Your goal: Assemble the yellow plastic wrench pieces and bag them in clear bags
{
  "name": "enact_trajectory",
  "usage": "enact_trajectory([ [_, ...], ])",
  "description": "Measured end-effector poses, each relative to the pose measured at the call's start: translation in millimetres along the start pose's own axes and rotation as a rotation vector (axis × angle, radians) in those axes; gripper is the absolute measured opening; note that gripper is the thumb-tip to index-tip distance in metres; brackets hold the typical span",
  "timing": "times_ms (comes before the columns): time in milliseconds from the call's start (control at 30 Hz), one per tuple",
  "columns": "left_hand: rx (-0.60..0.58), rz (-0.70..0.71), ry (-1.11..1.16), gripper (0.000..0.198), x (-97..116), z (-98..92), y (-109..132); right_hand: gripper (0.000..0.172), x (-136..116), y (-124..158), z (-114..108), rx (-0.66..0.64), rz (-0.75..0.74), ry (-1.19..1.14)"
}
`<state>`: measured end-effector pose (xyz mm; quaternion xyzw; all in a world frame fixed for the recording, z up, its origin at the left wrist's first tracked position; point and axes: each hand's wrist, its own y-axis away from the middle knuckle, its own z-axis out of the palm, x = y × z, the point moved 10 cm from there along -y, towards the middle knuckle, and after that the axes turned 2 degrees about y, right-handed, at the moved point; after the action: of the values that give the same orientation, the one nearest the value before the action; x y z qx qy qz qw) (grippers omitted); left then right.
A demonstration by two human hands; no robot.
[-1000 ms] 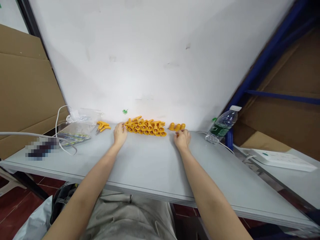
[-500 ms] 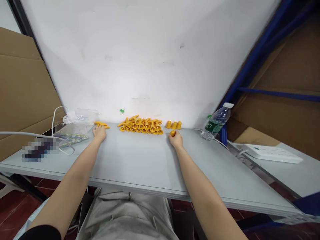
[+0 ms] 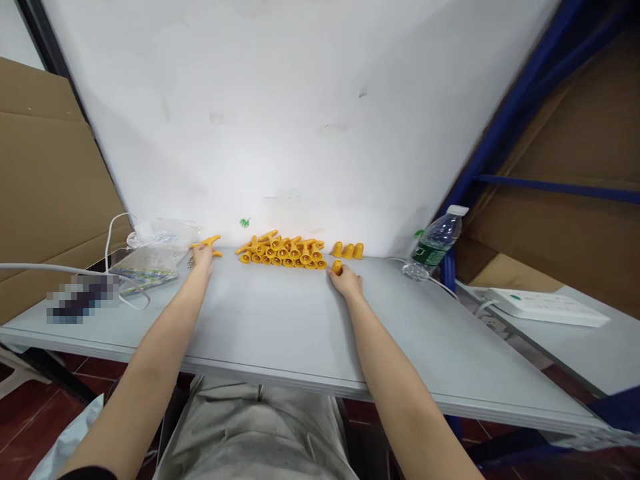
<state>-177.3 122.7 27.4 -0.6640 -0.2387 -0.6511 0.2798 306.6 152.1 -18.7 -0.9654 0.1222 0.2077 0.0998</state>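
Trousers (image 3: 255, 430): seen at 6 o'clock as beige-grey cloth, below the near edge of the table (image 3: 280, 330).
Right hand (image 3: 349, 283): placed at 1 o'clock; one yellow cap (image 3: 337, 267) is gripped by its thumb and fingers, just beside the right end of the heap.
Left hand (image 3: 201, 260): placed at 11 o'clock; a tilted yellow handle (image 3: 213, 239) is pinched by its fingers, and a second handle (image 3: 217, 253) is partly hidden by the hand.
Clear bags (image 3: 155, 257): laid at 10 o'clock, near the left hand; a flat patterned item is seen through the plastic.
Yellow heap (image 3: 283, 252): stacked at 12 o'clock, between both hands; many hollow mouths are turned toward the seat.
Bottle (image 3: 437, 241): tilted at 2 o'clock, banded with a green label.
Three yellow caps (image 3: 349, 251): lined up at 1 o'clock, beyond the right hand.
White panel (image 3: 300, 120): set behind everything at 12 o'clock, marked with a green scribble (image 3: 245, 222).
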Motion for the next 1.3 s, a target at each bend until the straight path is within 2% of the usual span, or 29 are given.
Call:
enact_trajectory([
  [67, 0.032, -0.097, 0.18, 0.016, -5.9, 3.5, 11.2, 0.027, -2.8, 2.2, -3.1, 0.028, -0.013, 0.0],
  [200, -0.022, -0.098, 0.418, 0.027, -7.9, 18.5, 40.8, 0.033, -12.0, 6.2, -13.6, 0.11, -0.07, -0.06],
  [300, -0.118, -0.096, 0.428, 0.031, -13.1, 33.4, 62.6, 0.037, -17.5, 8.6, -22.1, 0.162, -0.094, -0.115],
  [400, -0.249, -0.079, 0.393, 0.026, -12.5, 51.2, 81.2, 0.035, -22.9, 11.3, -30.7, 0.195, -0.106, -0.2],
  [500, -0.337, -0.064, 0.397, 0.021, -7.0, 62.6, 95.2, 0.032, -40.1, 18.7, -42.7, 0.235, -0.204, -0.236],
  [733, -0.375, -0.052, 0.419, 0.036, 2.8, 64.1, 107.9, 0.03, -98.7, 55.7, -64.8, 0.299, -0.487, -0.276],
  [867, -0.398, -0.063, 0.503, 0.045, 6.3, 65.2, 111.0, 0.033, -134.5, 80.9, -59.1, 0.234, -0.728, -0.343],
  [967, -0.455, -0.116, 0.572, 0.045, 6.7, 71.5, 114.7, 0.033, -150.6, 93.5, -46.4, 0.149, -0.858, -0.34],
  [1100, -0.509, -0.17, 0.604, 0.042, 6.5, 77.9, 118.9, 0.03, -155.6, 97.4, -34.6, 0.105, -0.899, -0.311],
  [1300, -0.493, -0.163, 0.603, 0.044, 7.2, 76.1, 119.4, 0.028, -155.8, 97.1, -32.3, 0.093, -0.906, -0.321],
])
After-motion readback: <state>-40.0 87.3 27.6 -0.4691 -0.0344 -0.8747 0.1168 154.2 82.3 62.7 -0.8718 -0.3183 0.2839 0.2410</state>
